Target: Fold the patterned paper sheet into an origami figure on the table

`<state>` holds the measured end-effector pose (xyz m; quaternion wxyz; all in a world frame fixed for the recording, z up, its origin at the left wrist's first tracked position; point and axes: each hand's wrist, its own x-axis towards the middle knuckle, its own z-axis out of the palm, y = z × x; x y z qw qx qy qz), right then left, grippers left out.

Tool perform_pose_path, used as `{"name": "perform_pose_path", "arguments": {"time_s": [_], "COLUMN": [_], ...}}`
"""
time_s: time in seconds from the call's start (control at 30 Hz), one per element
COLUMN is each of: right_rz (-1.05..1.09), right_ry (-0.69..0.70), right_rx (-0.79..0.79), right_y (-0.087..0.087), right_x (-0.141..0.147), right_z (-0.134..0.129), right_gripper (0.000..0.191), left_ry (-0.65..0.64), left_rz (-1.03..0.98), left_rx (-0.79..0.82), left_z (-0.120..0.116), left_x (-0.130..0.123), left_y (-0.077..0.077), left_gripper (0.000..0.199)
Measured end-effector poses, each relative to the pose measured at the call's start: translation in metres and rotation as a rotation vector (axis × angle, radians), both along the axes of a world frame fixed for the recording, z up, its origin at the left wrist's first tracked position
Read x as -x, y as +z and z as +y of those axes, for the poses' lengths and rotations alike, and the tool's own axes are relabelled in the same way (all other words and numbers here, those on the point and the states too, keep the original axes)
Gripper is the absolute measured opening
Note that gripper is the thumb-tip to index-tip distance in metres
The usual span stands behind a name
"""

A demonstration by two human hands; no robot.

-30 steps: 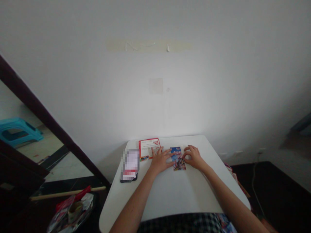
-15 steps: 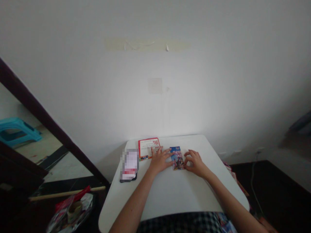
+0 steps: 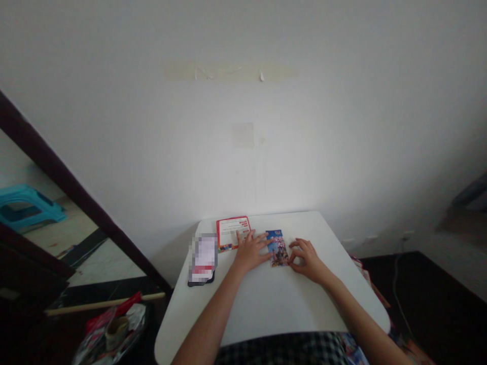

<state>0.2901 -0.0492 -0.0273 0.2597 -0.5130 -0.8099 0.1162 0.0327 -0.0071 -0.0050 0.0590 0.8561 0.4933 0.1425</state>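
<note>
A small blue picture card (image 3: pixel 278 249) with white and red lettering lies flat on the white table (image 3: pixel 281 304). My left hand (image 3: pixel 251 252) is spread, its fingertips on the card's left edge and other fingers over a red-bordered sheet (image 3: pixel 231 233). At the card's lower right edge is my right hand (image 3: pixel 306 259), thumb and index finger brought together in a pinch and the other fingers curved loosely. Whether the pinch holds the card's corner is too small to make out.
A phone (image 3: pixel 203 258) with a blurred screen lies on the table's left side. Left of the table are a bag-lined bin (image 3: pixel 114 329), a wooden stick (image 3: pixel 102 303) and a dark-framed mirror showing a blue stool (image 3: pixel 30 205). A wall (image 3: pixel 289 152) rises behind the table.
My right hand's fingers have shifted slightly at the card's lower right edge. My left hand and the card look the same.
</note>
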Motion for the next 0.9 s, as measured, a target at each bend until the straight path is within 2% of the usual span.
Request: {"name": "perform_pose_path", "arguments": {"time_s": [0.13,0.33,0.67,0.9], "right_rz": [0.067,0.198,0.056,0.009], "right_ry": [0.014,-0.050,-0.037,-0.072], "right_rx": [-0.019,-0.075,-0.126,-0.134], "right_y": [-0.006,-0.014,-0.008,-0.009], "right_x": [-0.005,-0.011,0.005,0.008], "right_z": [0.004,0.013,0.012,0.029], "right_gripper": [0.007,0.008,0.003,0.006], "left_ry": [-0.003,-0.009,0.004,-0.010], "left_rz": [0.011,0.018,0.053,0.024], "left_rx": [-0.016,-0.014,-0.029,-0.033], "left_z": [-0.001,-0.002,-0.002,0.000], "left_x": [0.000,0.000,0.000,0.001], "left_y": [0.001,0.002,0.001,-0.002], "left_gripper": [0.052,0.051,0.052,0.051]}}
